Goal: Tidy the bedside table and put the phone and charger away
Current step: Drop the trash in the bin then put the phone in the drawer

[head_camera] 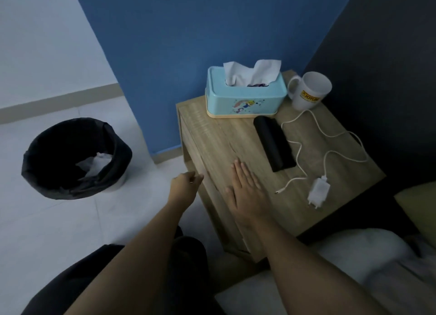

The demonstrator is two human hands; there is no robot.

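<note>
A black phone [274, 143] lies on the wooden bedside table [212, 137], right of the middle. A white charger plug [317, 193] with its looping white cable [330, 137] lies near the table's right front. My right hand [245, 192] rests flat on the tabletop near the front left edge, fingers straight, left of the phone. My left hand [185, 187] is at the table's front face just below the top edge, fingers curled there; what they touch is hidden.
A light blue tissue box [245, 97] and a white mug [309, 90] stand at the back of the table. A black-lined bin [75, 159] with crumpled paper stands on the tiled floor to the left. White bedding [354, 262] lies at the lower right.
</note>
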